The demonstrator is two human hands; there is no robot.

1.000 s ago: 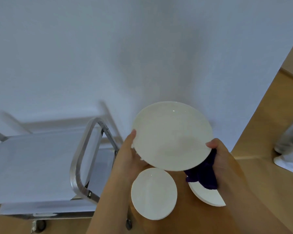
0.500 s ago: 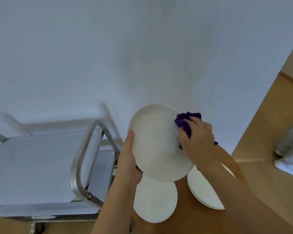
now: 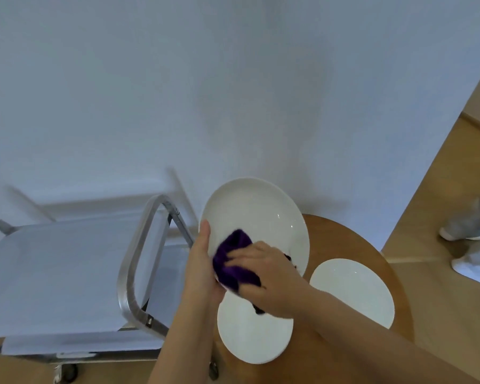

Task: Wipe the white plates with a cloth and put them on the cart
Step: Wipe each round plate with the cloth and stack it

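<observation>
A dinner plate (image 3: 257,214) is held tilted above the round surface (image 3: 344,245), between the left hand (image 3: 201,261) at 9 o'clock and the right hand (image 3: 272,275) with cloth (image 3: 233,261) on its face. Two plates (image 3: 254,333) (image 3: 352,292) lie on the surface at 6 and 4 o'clock; the cart (image 3: 133,261) stands at 9 o'clock.

A round wooden table (image 3: 344,239) stands by the white wall (image 3: 233,92). At right, on the wooden floor (image 3: 432,217), someone's shoe (image 3: 466,231) is visible.
</observation>
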